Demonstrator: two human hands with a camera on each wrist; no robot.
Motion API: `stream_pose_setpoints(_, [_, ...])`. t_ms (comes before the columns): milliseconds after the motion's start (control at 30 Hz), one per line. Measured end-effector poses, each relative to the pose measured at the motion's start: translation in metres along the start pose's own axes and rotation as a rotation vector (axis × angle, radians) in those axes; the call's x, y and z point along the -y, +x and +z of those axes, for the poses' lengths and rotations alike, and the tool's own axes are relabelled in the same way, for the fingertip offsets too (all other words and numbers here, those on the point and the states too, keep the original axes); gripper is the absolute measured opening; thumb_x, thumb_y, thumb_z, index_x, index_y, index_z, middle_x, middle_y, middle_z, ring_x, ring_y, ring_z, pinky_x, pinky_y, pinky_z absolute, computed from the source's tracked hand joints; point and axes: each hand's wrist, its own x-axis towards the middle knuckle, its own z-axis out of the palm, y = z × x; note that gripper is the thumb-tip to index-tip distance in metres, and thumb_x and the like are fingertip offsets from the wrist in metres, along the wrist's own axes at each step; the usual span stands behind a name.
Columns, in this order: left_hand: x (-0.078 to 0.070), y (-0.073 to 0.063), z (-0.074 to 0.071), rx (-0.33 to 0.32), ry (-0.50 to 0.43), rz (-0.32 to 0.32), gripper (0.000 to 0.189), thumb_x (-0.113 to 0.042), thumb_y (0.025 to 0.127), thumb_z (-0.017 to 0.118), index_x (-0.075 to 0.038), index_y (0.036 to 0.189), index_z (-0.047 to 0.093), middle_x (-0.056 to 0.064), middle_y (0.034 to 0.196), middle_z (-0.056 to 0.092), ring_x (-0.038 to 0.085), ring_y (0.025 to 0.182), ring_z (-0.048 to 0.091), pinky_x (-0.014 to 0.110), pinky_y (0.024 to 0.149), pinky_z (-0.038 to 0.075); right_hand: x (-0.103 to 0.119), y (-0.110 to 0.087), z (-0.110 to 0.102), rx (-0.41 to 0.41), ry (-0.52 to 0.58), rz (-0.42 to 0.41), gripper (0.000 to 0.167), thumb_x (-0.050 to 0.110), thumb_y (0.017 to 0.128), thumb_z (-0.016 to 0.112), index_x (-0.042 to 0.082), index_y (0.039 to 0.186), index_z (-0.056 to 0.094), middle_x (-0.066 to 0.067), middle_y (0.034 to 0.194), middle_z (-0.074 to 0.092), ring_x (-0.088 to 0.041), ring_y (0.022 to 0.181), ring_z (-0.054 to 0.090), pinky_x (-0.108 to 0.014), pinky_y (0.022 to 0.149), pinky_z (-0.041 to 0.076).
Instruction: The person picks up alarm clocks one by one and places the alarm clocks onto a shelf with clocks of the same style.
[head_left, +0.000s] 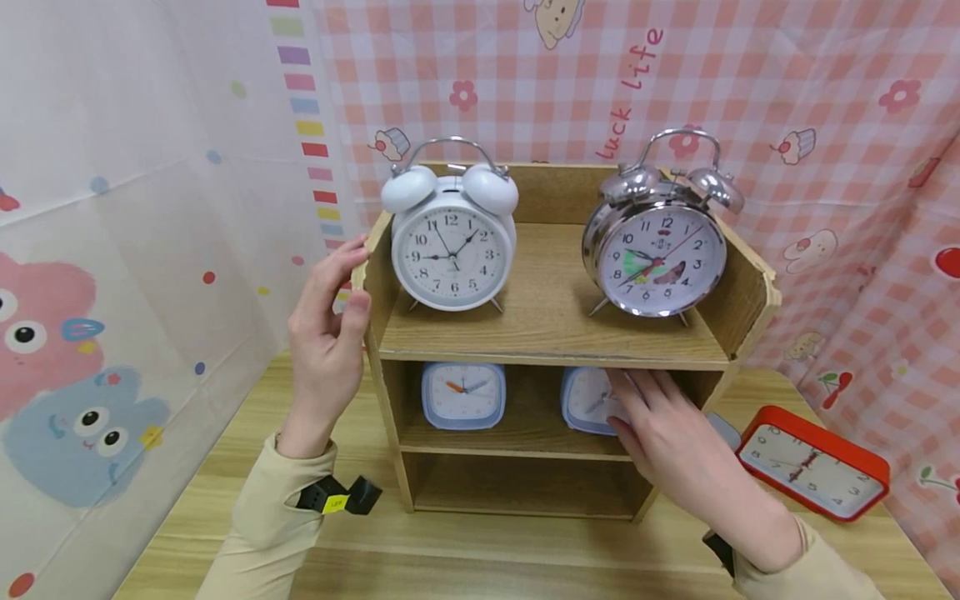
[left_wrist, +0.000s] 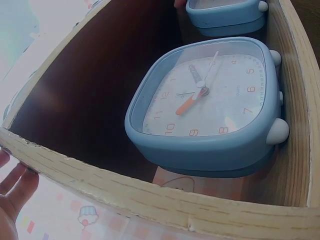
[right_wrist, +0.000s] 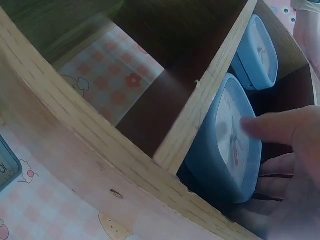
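Note:
On the middle tier of the wooden shelf point(head_left: 558, 337) stand two light-blue alarm clocks. My right hand point(head_left: 675, 429) holds the right blue alarm clock point(head_left: 588, 402); its thumb point(right_wrist: 270, 125) lies across the clock face and its other fingers are at the side, partly hidden. The left blue alarm clock point(head_left: 463, 396) stands apart from both hands, and appears large in the left wrist view. My left hand point(head_left: 326, 354) rests against the shelf's left side panel, thumb near the front edge and fingers higher up.
A white twin-bell clock point(head_left: 453, 254) and a silver twin-bell clock point(head_left: 660, 258) stand on the top tier. To the right, a red rectangular clock point(head_left: 817, 462) sits on the wood-grain table point(head_left: 480, 558). Patterned cloth point(head_left: 555, 92) hangs behind.

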Motion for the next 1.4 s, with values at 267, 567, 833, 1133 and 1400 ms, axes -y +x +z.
stream_pose_setpoints(267, [0.0,0.0,0.001,-0.008,-0.006,0.01,0.066,-0.055,0.105,0.055,0.005,0.132,0.064,0.003,0.146,0.066,0.009,0.124,0.063,0.013,0.048,0.03,0.01,-0.01,-0.011,-0.082,0.06,-0.061,0.069,0.056,0.112,0.036,-0.001,0.142,0.061,-0.02,0.14,0.066,-0.042,0.128,0.058,-0.038,0.122,0.039])
stream_pose_setpoints(567, [-0.001,0.001,0.001,-0.014,-0.017,0.009,0.071,-0.056,0.105,0.055,0.009,0.131,0.063,-0.008,0.145,0.065,0.005,0.128,0.062,0.014,0.046,0.029,0.013,-0.026,-0.026,-0.26,0.124,-0.187,0.064,0.054,0.108,0.051,-0.001,0.137,0.067,-0.018,0.156,0.058,-0.027,0.162,0.033,-0.03,0.134,0.023])
stream_pose_setpoints(833, [-0.002,0.001,0.001,-0.007,0.0,0.001,0.069,-0.056,0.105,0.055,0.007,0.132,0.064,0.015,0.147,0.065,0.006,0.128,0.062,0.014,0.046,0.028,0.011,-0.029,-0.039,-0.362,0.117,-0.173,0.065,0.055,0.107,0.052,0.002,0.144,0.062,-0.014,0.166,0.046,-0.03,0.163,0.031,-0.032,0.135,0.023])
stream_pose_setpoints(1133, [-0.002,0.0,0.002,-0.013,-0.011,-0.001,0.068,-0.055,0.105,0.055,0.007,0.133,0.063,-0.004,0.147,0.065,0.007,0.13,0.062,0.017,0.047,0.028,0.005,-0.032,-0.044,-0.533,0.138,-0.08,0.061,0.052,0.108,0.054,0.005,0.146,0.061,-0.012,0.165,0.047,-0.027,0.162,0.034,-0.031,0.134,0.025])
stream_pose_setpoints(1400, [-0.001,0.0,0.003,-0.018,-0.017,-0.001,0.068,-0.054,0.105,0.056,0.008,0.132,0.062,-0.007,0.146,0.065,0.009,0.133,0.061,0.016,0.049,0.03,-0.012,-0.043,-0.045,-0.623,0.178,0.044,0.063,0.052,0.106,0.056,0.003,0.146,0.06,-0.011,0.164,0.05,-0.024,0.161,0.034,-0.034,0.135,0.022])
